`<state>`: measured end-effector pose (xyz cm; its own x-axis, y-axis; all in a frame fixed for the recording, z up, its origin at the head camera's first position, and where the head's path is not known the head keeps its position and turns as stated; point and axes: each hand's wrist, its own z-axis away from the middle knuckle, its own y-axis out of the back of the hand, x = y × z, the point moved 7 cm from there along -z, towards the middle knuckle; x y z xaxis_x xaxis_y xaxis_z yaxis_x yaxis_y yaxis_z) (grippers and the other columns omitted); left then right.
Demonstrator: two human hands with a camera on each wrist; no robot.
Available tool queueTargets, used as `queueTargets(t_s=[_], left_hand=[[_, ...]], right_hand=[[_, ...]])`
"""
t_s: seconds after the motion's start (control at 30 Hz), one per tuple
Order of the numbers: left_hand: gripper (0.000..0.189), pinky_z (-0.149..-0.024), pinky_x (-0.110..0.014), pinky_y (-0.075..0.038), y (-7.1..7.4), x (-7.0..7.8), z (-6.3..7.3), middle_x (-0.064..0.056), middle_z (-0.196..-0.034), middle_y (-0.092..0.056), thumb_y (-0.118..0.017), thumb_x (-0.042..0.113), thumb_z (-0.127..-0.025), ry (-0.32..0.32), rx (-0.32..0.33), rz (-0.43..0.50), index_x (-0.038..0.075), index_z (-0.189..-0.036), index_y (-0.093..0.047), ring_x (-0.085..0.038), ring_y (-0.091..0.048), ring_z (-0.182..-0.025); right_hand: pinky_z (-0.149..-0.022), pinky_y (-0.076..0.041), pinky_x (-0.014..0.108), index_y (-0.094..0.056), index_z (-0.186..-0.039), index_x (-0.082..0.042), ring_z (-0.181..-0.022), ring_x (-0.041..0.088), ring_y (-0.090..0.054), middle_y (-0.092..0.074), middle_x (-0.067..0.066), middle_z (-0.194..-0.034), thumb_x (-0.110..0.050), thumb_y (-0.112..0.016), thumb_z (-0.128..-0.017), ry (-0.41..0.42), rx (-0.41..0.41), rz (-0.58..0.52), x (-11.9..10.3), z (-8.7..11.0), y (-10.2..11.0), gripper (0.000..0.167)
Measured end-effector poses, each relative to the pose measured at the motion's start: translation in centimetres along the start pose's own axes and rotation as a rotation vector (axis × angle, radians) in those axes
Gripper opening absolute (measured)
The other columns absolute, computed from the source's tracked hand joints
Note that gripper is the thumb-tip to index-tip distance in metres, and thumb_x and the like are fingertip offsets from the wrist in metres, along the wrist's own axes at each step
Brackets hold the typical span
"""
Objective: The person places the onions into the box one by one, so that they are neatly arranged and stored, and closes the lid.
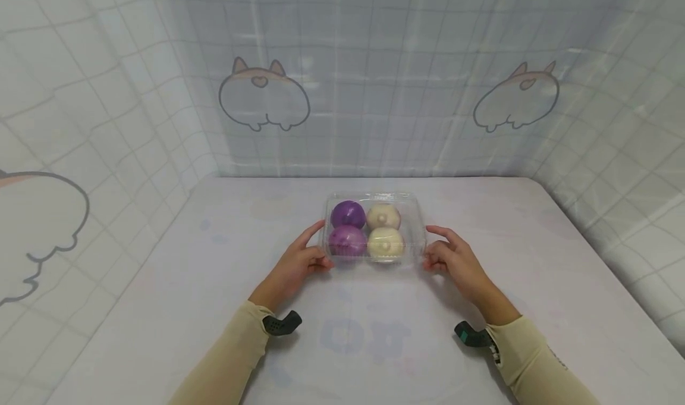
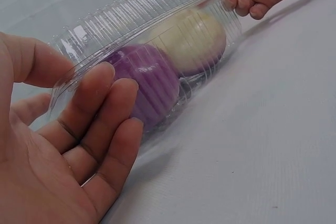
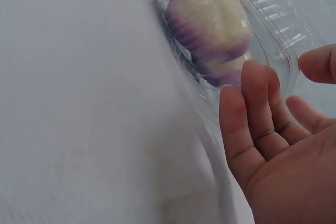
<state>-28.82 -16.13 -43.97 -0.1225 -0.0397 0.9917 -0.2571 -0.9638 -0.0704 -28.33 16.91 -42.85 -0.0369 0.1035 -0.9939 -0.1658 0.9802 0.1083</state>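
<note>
A clear plastic container (image 1: 414,226) with ribbed walls stands on the table. Inside are two purple round pieces (image 1: 348,241) and two cream ones (image 1: 386,243) with a small nub on top; the right wrist view shows a cream piece (image 3: 210,22) with a purple lower side. My left hand (image 1: 294,268) is at the container's left front corner, its rim (image 2: 65,77) pinched between thumb and curved fingers. On the opposite side my right hand (image 1: 455,262) rests its loosely bent fingers (image 3: 254,90) at the right front corner, thumb held apart near the rim.
A pale cloth covers the table (image 1: 342,322). Behind it stands a grid-patterned curtain (image 1: 374,96) with animal drawings, and similar sheets hang at the left and right. Dark devices (image 1: 282,323) are strapped at both wrists.
</note>
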Motion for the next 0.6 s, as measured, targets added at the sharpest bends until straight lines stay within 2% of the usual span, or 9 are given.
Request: queueTargets(t_s=[0.1, 0.23, 0.47, 0.6], left_hand=[[0.072, -0.09, -0.04, -0.055, 0.2, 0.1, 0.1, -0.015, -0.085, -0.066, -0.05, 0.001, -0.093, -0.003, 0.003, -0.012, 0.031, -0.156, -0.033, -0.029, -0.067, -0.091], [0.064, -0.091, -0.041, -0.055, 0.7, 0.6, 0.2, -0.015, -0.088, -0.065, -0.05, 0.004, -0.096, -0.03, 0.002, -0.031, 0.028, -0.154, -0.038, -0.032, -0.067, -0.094], [0.047, -0.09, -0.039, -0.054, 2.4, 1.0, 0.1, -0.014, -0.092, -0.065, -0.048, 0.007, -0.1, -0.064, 0.02, -0.035, 0.011, -0.147, -0.05, -0.027, -0.065, -0.091], [0.045, -0.089, -0.038, -0.055, 3.0, 1.2, 0.2, -0.014, -0.095, -0.067, -0.048, 0.011, -0.1, -0.073, 0.034, -0.066, 0.004, -0.144, -0.051, -0.025, -0.066, -0.091]], right_hand=[[-0.077, -0.059, 0.032, -0.039, -0.148, -0.003, -0.081, 0.024, -0.067, -0.065, 0.018, -0.098, -0.012, -0.049, -0.101, -0.007, 0.018, 0.01, 0.1, 0.0, 0.3, 0.049], [-0.077, -0.059, 0.031, -0.042, -0.144, 0.0, -0.082, 0.022, -0.065, -0.063, 0.018, -0.097, -0.013, -0.047, -0.102, -0.009, 0.043, 0.023, -0.1, 0.0, 0.8, 0.044], [-0.079, -0.059, 0.033, -0.047, -0.139, 0.005, -0.085, 0.021, -0.064, -0.061, 0.021, -0.101, -0.013, -0.048, -0.103, -0.01, 0.053, 0.034, -0.2, 0.0, 1.3, 0.04], [-0.08, -0.059, 0.033, -0.051, -0.136, 0.006, -0.087, 0.024, -0.066, -0.061, 0.023, -0.104, -0.015, -0.049, -0.104, 0.005, 0.078, 0.104, -0.2, 0.1, 2.3, 0.038]])
